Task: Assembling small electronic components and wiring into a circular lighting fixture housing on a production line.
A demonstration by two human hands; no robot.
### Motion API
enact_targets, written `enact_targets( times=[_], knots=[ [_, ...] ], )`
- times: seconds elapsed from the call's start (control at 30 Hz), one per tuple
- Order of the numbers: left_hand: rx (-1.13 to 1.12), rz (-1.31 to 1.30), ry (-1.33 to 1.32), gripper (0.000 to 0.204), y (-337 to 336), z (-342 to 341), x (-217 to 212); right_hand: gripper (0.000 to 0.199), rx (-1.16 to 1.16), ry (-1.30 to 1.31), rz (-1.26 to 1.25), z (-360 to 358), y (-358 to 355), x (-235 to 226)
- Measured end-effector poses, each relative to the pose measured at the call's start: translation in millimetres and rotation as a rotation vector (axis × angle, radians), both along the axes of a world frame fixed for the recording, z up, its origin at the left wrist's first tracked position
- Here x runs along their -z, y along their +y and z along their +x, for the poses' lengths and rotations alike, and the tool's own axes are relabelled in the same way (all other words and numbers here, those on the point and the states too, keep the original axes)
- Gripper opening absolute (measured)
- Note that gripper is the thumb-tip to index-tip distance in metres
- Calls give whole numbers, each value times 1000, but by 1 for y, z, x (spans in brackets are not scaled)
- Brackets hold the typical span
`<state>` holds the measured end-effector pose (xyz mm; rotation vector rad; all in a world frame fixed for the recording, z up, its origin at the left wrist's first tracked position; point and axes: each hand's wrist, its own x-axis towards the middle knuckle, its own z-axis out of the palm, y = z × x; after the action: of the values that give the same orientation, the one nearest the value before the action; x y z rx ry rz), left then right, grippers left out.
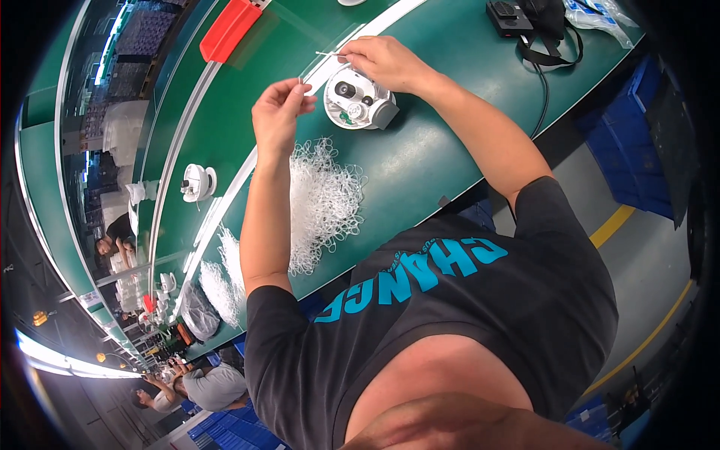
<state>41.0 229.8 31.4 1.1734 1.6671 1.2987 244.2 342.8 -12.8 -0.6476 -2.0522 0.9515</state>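
My left hand [279,112] is closed in a pinch, fingertips upward, left of a white round camera unit [360,97]. A thin pale tip shows at its fingers, too small to name. Past the unit's far side, my right hand [382,63] pinches a thin white strip [328,53] that sticks out to the left. The camera unit lies on the green table, with a dark lens, smaller round parts and a grey block at its right edge. A heap of thin white loops [322,206] spreads beside my left forearm.
A second white camera unit [198,183] sits on the green conveyor beyond the pale rail. A red bin [229,30] stands at the far side. At the right back are a black box [508,19] and cable. Blue crates [630,142] stand right; other people work at far left.
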Motion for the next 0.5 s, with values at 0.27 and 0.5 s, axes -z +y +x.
enact_targets(
  times=[0.27, 0.5],
  knots=[
    [78, 199, -349, 12, 25, 23, 9, 25, -68, 114, -197, -2, -6, 3],
    [136, 246, -383, 15, 35, 29, 11, 27, -109, 86, -264, 2, 0, -5]
  ],
)
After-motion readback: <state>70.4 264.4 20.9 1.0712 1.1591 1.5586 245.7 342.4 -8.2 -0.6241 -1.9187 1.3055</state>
